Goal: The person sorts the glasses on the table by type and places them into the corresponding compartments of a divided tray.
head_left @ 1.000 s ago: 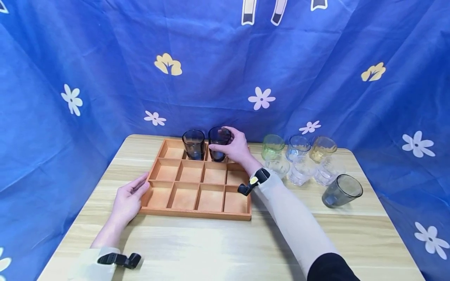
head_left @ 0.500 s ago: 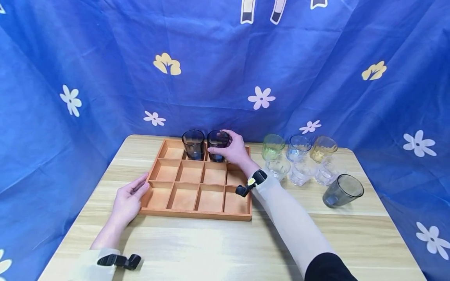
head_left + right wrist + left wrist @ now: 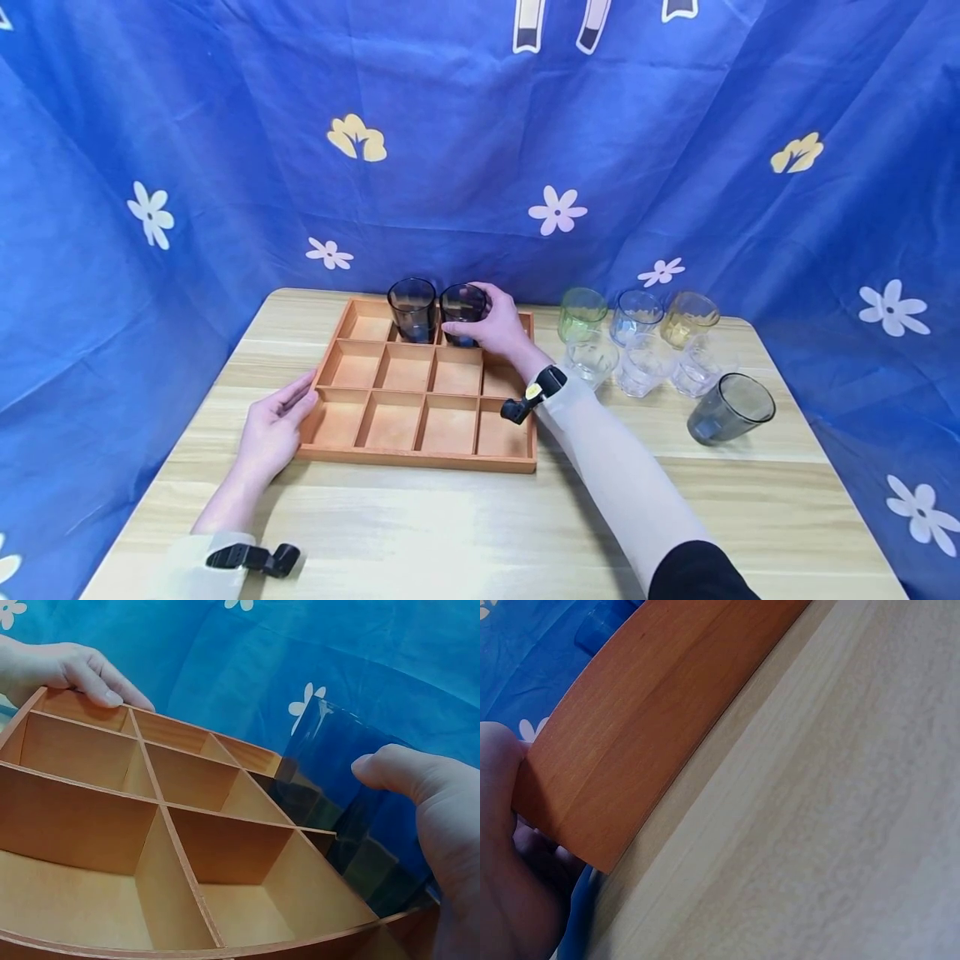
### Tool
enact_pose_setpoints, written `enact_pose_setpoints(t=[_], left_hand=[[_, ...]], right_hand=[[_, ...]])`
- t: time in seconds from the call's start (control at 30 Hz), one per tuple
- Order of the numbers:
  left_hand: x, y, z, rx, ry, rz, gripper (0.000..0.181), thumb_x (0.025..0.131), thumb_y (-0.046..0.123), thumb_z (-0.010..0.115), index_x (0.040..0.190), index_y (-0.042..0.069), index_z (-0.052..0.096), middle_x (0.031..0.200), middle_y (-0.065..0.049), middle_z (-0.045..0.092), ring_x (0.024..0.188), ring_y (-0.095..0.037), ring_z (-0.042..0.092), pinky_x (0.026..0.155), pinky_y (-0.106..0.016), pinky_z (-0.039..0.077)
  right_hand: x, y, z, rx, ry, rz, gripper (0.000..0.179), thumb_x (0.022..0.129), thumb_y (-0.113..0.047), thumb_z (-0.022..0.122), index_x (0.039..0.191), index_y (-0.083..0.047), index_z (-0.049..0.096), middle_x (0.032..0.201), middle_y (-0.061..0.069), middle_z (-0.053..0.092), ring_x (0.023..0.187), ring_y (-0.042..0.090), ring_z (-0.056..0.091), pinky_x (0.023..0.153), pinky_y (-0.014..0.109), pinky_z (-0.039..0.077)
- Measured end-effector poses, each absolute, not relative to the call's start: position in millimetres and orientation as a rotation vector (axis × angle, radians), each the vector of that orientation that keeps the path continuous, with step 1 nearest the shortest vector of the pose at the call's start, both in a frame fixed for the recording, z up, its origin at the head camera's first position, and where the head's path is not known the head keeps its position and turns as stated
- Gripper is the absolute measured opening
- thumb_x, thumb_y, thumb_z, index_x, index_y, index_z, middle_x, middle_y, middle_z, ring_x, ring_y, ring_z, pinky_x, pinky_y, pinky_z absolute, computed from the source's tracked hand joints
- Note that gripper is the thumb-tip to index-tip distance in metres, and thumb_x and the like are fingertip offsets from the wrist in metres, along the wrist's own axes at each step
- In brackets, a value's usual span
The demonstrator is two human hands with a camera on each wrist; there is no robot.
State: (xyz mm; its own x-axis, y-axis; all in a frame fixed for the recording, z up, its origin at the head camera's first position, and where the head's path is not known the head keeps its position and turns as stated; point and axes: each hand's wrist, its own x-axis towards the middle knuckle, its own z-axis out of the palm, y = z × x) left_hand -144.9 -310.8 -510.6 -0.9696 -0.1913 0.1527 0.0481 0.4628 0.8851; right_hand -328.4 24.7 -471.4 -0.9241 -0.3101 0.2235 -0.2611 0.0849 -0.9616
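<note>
Lowering over the last second, the dark glass (image 3: pixel 462 314) now sits in the wooden tray's (image 3: pixel 420 457) back row beside its twin (image 3: pixel 412 308), probably seated. Right hand (image 3: pixel 501 327) fingers wrap it; left hand (image 3: pixel 272 429), fingers relaxed, steadies the tray's corner.

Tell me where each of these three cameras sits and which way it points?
Head: worn on the head, looking forward and down at the wooden tray, the table and the glasses; both hands and forearms show.
Left wrist: low at the table, facing the tray's outer wall; only the left hand shows.
Right wrist: looks across the tray's compartments at the dark glass that the right hand grips; the left hand shows on the far corner.
All three views share the tray.
</note>
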Motion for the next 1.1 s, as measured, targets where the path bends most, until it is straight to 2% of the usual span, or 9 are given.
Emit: enact_pose_setpoints(t=[0.2, 0.4, 0.53, 0.87, 1.1], left_hand=[[-146, -309, -510, 0.119, -2.487, -1.502, 0.045, 0.11, 0.018, 0.06, 0.151, 0.0, 0.056, 0.148, -0.02, 0.057, 0.125, 0.006, 0.052, 0.096, -0.002, 0.041], [-147, -309, -510, 0.13, -2.503, -1.484, 0.045, 0.11, 0.017, 0.06, 0.152, 0.0, 0.055, 0.149, -0.02, 0.057, 0.129, 0.001, 0.052, 0.097, -0.001, 0.04], [-146, -310, -509, 0.143, -2.52, -1.462, 0.046, 0.11, 0.019, 0.061, 0.152, 0.001, 0.055, 0.149, -0.02, 0.057, 0.132, -0.004, 0.053, 0.097, -0.001, 0.04], [-143, -310, -507, 0.133, -2.528, -1.454, 0.048, 0.111, 0.024, 0.06, 0.153, 0.001, 0.054, 0.149, -0.022, 0.056, 0.13, -0.001, 0.053, 0.096, -0.001, 0.04], [-142, -310, -507, 0.136, -2.524, -1.454, 0.048, 0.111, 0.023, 0.06, 0.152, 0.0, 0.054, 0.149, -0.023, 0.055, 0.125, 0.009, 0.05, 0.096, 0.0, 0.039]], right_hand=[[-328, 26, -473, -0.616, 2.305, -2.018, 0.078, 0.076, -0.008, 0.097, 0.141, 0.0, 0.056, 0.136, 0.021, 0.066, 0.123, 0.036, 0.065, 0.107, 0.046, 0.054], [-326, 31, -465, -0.608, 2.339, -1.933, 0.094, 0.076, -0.012, 0.098, 0.153, 0.003, 0.046, 0.143, 0.013, 0.064, 0.132, 0.025, 0.059, 0.112, 0.034, 0.049], [-324, 34, -460, -0.579, 2.362, -1.907, 0.095, 0.076, -0.014, 0.099, 0.154, 0.0, 0.046, 0.144, 0.008, 0.064, 0.137, 0.021, 0.056, 0.113, 0.032, 0.047], [-318, 49, -450, -0.611, 2.355, -1.934, 0.097, 0.076, -0.009, 0.098, 0.154, 0.007, 0.043, 0.148, 0.013, 0.061, 0.136, 0.028, 0.056, 0.116, 0.032, 0.044], [-308, 68, -436, -0.653, 2.341, -1.991, 0.092, 0.076, -0.003, 0.096, 0.152, 0.009, 0.044, 0.146, 0.02, 0.06, 0.139, 0.036, 0.053, 0.119, 0.036, 0.041]])
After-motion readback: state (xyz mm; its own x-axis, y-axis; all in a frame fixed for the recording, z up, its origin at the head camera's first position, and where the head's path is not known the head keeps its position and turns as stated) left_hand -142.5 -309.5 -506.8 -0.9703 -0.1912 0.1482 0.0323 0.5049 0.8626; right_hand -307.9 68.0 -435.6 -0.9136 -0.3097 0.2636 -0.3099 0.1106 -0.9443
